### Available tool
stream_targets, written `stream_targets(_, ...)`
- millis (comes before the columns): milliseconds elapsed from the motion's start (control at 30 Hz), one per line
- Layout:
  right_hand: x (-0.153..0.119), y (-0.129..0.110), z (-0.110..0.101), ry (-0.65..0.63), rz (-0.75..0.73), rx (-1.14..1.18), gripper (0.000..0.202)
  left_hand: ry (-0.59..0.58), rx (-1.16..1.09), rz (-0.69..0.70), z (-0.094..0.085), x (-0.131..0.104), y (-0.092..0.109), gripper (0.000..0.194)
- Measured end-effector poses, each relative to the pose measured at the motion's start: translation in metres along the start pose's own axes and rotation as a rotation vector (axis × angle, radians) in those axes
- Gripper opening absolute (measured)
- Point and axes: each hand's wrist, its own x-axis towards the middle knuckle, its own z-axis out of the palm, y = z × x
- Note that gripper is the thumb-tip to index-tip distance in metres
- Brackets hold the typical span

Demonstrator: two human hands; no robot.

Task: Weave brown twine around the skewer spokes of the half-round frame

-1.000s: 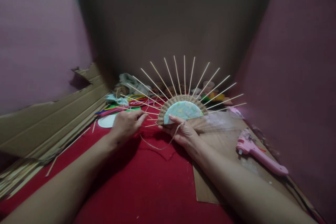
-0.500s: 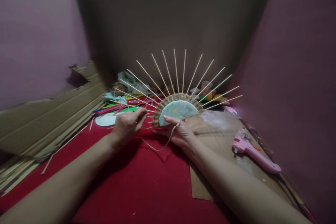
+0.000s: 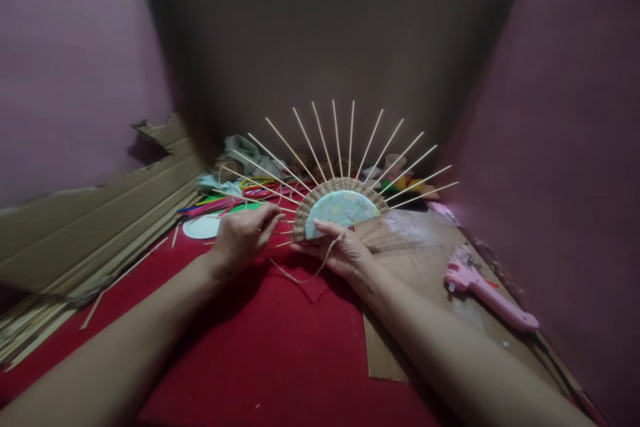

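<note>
A half-round fan-shaped piece has a pale blue-green patterned centre [image 3: 345,205] and a woven twine band [image 3: 341,185] along its curve. Thin sticks [image 3: 336,137] radiate from that band. My right hand [image 3: 343,253] grips the piece at its lower edge, thumb on the patterned face and fingers beneath. A length of twine [image 3: 305,280] loops from over this hand down towards the left. My left hand [image 3: 245,230] is closed in a pinch beside the leftmost sticks; what lies between its fingertips is too small to make out.
A pink glue gun [image 3: 493,297] rests on a cardboard sheet [image 3: 387,347] to the right. Folded cardboard [image 3: 100,227] leans at the left, near loose sticks [image 3: 30,340]. A white oval piece [image 3: 200,227], coloured strips [image 3: 215,207] and twine balls [image 3: 230,170] lie farther back on the red surface [image 3: 260,360].
The fan's stick tips have dipped slightly as the piece tilts. Both hands keep nearly the same place and grip.
</note>
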Motion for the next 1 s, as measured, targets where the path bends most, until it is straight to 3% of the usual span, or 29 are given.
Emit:
stream_targets(467, 0.0018, 0.0005, 0.0029, 0.013, -0.038, 0.01, 0.01, 0.007, -0.067, -0.065, -0.0011, 0.0015, -0.0007, 0.023)
stream_targets(633, 0.0035, 0.001, 0.0022, 0.007, -0.056, 0.006, 0.009, 0.055, -0.088, -0.042, -0.0022, 0.0031, 0.0009, 0.021)
stream_targets(1000, 0.0018, 0.001, 0.0043, 0.002, -0.052, 0.008, 0.009, 0.02, -0.069, -0.01, 0.0021, 0.0001, -0.0033, 0.022)
